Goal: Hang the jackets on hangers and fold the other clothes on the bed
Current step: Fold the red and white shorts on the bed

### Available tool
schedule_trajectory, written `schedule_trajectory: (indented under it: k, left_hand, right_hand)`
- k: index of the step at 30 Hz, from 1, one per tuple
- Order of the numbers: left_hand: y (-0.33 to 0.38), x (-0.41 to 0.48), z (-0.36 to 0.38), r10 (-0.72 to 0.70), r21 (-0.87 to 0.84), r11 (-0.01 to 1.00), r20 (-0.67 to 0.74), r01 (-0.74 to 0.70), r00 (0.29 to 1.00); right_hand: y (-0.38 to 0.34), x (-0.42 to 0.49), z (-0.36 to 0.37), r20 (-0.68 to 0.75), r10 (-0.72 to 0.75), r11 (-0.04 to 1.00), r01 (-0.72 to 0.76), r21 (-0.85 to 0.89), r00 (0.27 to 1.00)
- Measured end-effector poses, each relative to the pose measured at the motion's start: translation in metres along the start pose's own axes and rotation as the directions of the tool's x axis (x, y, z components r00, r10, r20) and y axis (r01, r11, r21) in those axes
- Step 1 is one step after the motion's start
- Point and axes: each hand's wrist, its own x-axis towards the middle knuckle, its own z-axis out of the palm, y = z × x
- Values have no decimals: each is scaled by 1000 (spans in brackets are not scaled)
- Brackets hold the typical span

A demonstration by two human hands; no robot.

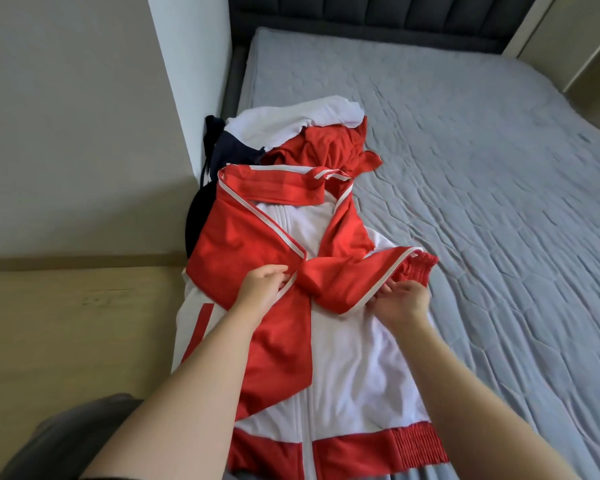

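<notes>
A red and white zip jacket (347, 368) lies flat along the left side of the bed (482, 168), collar away from me. Its two red sleeves are laid across the chest. My left hand (262, 289) pinches the white stripe of the left sleeve where the sleeves cross. My right hand (400, 299) holds the other sleeve (354, 282) near its ribbed red cuff. Beyond the collar lies a pile of other clothes: a crumpled red garment (329, 147), a white one (291, 119) and a dark navy one (227, 147).
The grey quilted mattress stretches out to the right of the clothes. A dark padded headboard (361, 12) stands at the far end. A wall corner (191, 98) and wooden floor (66, 323) border the bed's left edge, where black fabric (196, 216) hangs down.
</notes>
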Motion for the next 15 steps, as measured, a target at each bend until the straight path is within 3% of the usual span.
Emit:
schedule_trajectory:
  k: [2,4,7,9,10,12,13,14,15]
  left_hand:
    - [-4,-4,-4,179,343,929,-82,-141,980]
    - [-6,-7,-9,276,492,848,-96,-196,956]
    - [4,-12,-6,147,291,949,-58,-124,987]
    - [10,-14,-9,-48,46,998,-21,49,999]
    - [11,-16,-10,-160,-77,984,32,162,987]
    - [11,-21,-15,-284,-228,922,155,314,946]
    - [9,-24,-14,-296,-262,911,119,317,948]
    - [6,-27,-11,-240,-263,939,-42,221,970]
    - [1,-26,-9,-154,-200,975,-315,94,936]
  right_hand:
    - [-17,2,9,-87,26,992,-15,125,996]
    - [-25,5,18,-36,12,987,-6,159,999]
    - [-23,9,43,-12,-58,994,56,-91,998]
    - [-20,5,53,70,-135,941,150,-304,988]
    - [-18,-3,53,186,-116,905,181,-384,976]
    - [-11,-21,43,433,90,808,188,-559,897]
    - [-9,-29,35,509,278,716,177,-676,815]
    - [-5,-34,26,533,467,593,197,-780,705]
    - [-2,-35,17,500,602,465,235,-853,622]
